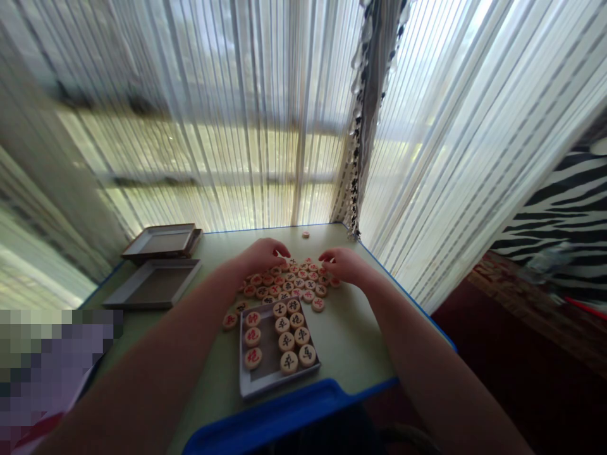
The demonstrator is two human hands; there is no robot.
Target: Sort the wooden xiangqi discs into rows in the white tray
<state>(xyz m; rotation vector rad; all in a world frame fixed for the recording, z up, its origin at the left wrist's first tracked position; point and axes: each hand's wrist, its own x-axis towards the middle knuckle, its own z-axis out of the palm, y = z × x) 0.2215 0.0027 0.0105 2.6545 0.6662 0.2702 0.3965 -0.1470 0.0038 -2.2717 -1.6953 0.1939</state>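
Observation:
Loose round Chinese chess pieces (289,284), marked in red or black, lie in a pile mid-table. Over the pile's far left edge is my left hand (263,254), fingers curved and apart, with nothing visible in it. My right hand (344,264) rests at the pile's right edge, fingers spread and bent toward the pieces. Nearer to me a shallow grey box (268,354) holds pieces in columns: three red pieces (253,336) at the left, several black pieces (287,342) at the right. Bare box floor shows between them.
Two shallow box parts, an open grey tray (156,284) and a brown-edged lid (164,240), lie at the table's left. A single piece (306,234) sits near the far edge. The pale green table (346,341) has a blue rim; string curtains (227,126) hang behind it.

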